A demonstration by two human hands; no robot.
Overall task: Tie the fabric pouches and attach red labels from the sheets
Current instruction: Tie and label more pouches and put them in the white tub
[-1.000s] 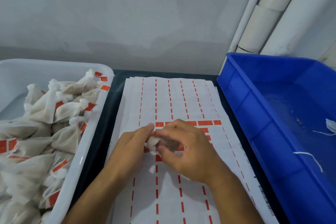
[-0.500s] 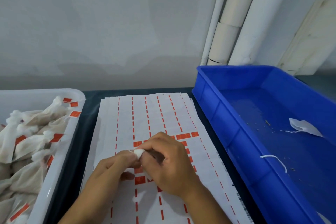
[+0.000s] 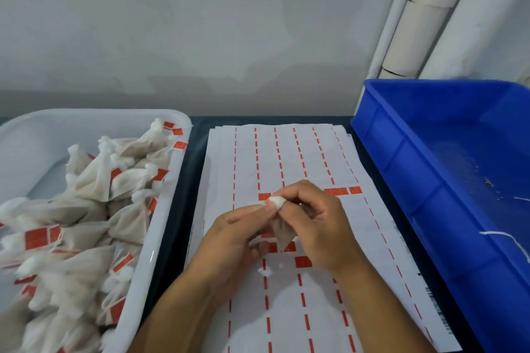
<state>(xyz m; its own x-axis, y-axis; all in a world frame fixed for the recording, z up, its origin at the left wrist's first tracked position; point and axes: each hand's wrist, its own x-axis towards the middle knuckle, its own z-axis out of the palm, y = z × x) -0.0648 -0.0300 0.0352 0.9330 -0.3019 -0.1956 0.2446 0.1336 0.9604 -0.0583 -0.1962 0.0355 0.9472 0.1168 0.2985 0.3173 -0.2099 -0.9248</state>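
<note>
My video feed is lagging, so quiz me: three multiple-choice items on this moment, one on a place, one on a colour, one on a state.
1. Where does the stack of white label sheets lie?
A. inside the blue tub
B. between the white plastic tray and the blue plastic tub
C. on top of the pouches

2. What colour are the labels on the tied pouches in the tray?
A. red
B. green
C. black

3. How is the small beige fabric pouch held?
A. lying loose on the sheets
B. by the left hand alone
C. by both the left hand and the right hand

Answers: 1 B, the sheets sit in the gap between the two bins. 2 A, red tags show at the pouch necks. 3 C, fingers of both hands pinch its white top.
</note>
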